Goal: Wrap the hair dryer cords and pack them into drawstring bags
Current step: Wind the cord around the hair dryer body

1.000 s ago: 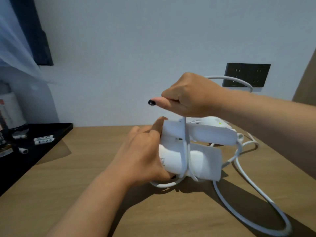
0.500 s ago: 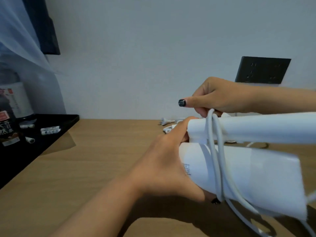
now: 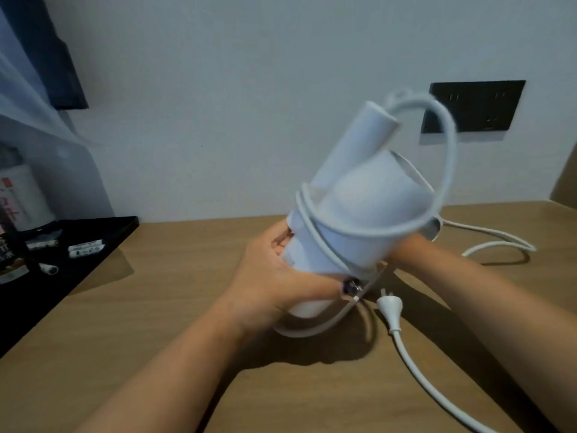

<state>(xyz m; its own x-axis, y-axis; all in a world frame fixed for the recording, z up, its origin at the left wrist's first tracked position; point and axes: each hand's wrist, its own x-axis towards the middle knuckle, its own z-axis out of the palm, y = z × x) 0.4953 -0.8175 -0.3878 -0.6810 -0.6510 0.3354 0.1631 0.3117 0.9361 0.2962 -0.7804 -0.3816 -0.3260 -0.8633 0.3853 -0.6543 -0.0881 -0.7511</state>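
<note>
A white hair dryer (image 3: 359, 220) is tilted up over the wooden table, its folded handle pointing up and back. My left hand (image 3: 274, 276) grips the dryer's lower end, thumb across the front. Its white cord (image 3: 443, 170) circles the body twice and arches in a wide loop over the top. My right hand (image 3: 402, 250) reaches in behind the dryer; only its wrist shows and its fingers are hidden. The white plug (image 3: 388, 304) lies on the table just right of my left thumb, with cord trailing to the lower right.
More white cord (image 3: 496, 245) lies on the table (image 3: 156, 323) at the back right. A black tray (image 3: 93, 254) with small sachets and bottles sits at the left edge. A dark socket panel (image 3: 474, 107) is on the wall behind.
The dryer has swung from lying level to tilted upright. My right hand dropped from above the dryer to behind it, carrying the cord round in a new loop. The plug has come into view.
</note>
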